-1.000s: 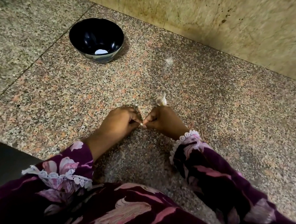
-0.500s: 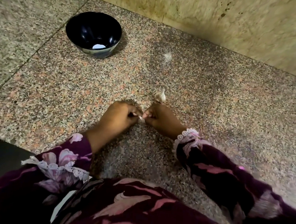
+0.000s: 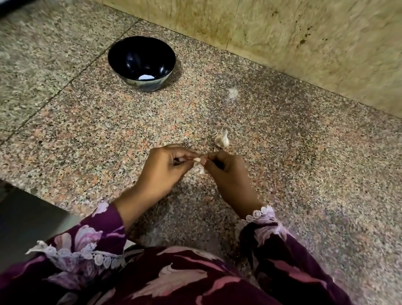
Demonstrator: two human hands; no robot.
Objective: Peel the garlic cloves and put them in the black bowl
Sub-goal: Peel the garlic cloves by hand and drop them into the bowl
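Near the black bowl [image 3: 141,61], both hands, left hand [image 3: 166,166] and right hand [image 3: 227,172], keep pinching one garlic clove [image 3: 197,160]; skin now hangs loose, so peeling seems underway.

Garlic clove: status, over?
Left hand and right hand both pinch the garlic clove, peeling under way. Black bowl far left, path clear. Another garlic piece waits.

On the counter [image 3: 315,189], the garlic bulb [image 3: 222,139] lies just behind both hands; the bowl [image 3: 141,62] stands well behind-left of it, near the wall [image 3: 307,27].
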